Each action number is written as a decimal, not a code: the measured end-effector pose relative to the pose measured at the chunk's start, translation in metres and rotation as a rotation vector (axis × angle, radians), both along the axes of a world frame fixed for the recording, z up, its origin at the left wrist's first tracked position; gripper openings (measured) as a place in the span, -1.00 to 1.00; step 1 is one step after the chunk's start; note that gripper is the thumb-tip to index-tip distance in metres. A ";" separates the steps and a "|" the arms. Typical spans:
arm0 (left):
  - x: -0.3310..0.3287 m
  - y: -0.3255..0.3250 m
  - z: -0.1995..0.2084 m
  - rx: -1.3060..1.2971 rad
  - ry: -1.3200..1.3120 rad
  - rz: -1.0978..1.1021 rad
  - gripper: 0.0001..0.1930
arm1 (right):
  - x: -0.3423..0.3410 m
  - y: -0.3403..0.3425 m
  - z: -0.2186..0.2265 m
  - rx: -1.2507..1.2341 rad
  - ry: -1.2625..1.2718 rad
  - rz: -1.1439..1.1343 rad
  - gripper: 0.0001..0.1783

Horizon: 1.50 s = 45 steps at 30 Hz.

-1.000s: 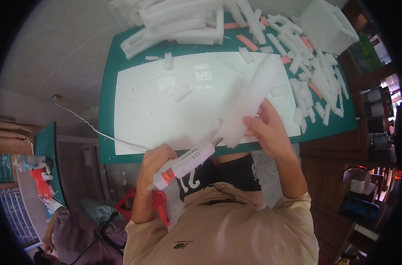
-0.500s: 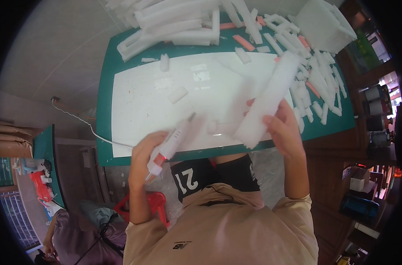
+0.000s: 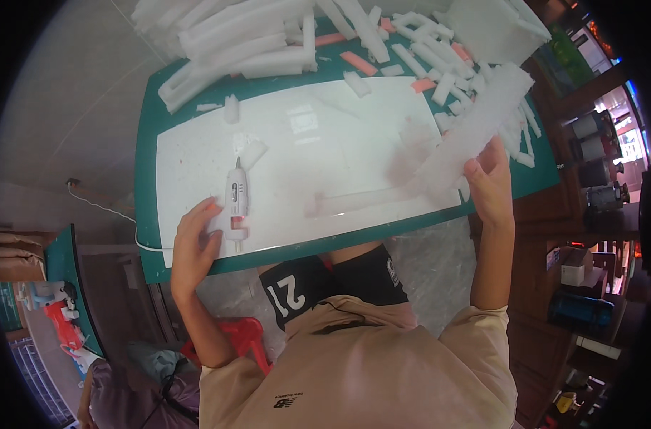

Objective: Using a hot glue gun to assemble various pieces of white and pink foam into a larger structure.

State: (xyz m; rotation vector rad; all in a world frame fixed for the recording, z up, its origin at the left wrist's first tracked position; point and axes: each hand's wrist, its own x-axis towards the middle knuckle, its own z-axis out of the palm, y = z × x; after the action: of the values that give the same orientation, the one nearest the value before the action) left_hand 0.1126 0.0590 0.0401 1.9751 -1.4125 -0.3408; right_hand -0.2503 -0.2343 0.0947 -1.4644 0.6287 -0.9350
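Observation:
The white hot-glue gun (image 3: 237, 196) lies on the white board (image 3: 282, 171), its nozzle pointing to the far side. Just left of it is my left hand (image 3: 195, 239), fingers apart with nothing in them. My right hand (image 3: 491, 182) grips a long, thick strip of white foam (image 3: 476, 129) by its near side, thumb on top. That strip slants above the board's right part, its far end over the loose foam. A thinner, pale foam strip (image 3: 361, 200) extends leftward near the board's front edge; whether it joins the held strip is unclear.
Stacked white foam frames (image 3: 247, 36) occupy the far left of the green table (image 3: 148, 193). Loose white and pink foam pieces lie at the far right, before a large foam block (image 3: 493, 28). A white cord (image 3: 104, 204) crosses the left edge. A red stool (image 3: 247, 339) stands below.
My left hand has set the glue gun down on the board and let go, shifting left. My right hand has carried the foam strip rightward. The view has shifted somewhat.

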 end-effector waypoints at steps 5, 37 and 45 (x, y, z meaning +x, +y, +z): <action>-0.027 0.005 0.012 -0.057 -0.169 0.114 -0.57 | -0.001 -0.002 -0.004 0.011 -0.021 0.027 0.04; -0.099 -0.068 -0.035 -0.292 0.315 -0.037 -0.45 | -0.001 0.002 0.016 -0.277 0.380 0.033 -0.28; -0.098 -0.069 -0.035 -0.281 0.347 -0.032 -0.50 | 0.009 0.011 0.028 -0.556 0.612 0.119 -0.55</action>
State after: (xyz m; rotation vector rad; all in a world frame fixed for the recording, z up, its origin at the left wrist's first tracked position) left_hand 0.0145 -0.0096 0.0052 1.5804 -1.1969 -0.4486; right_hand -0.2410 -0.2232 0.1222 -2.3003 0.7397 -0.5759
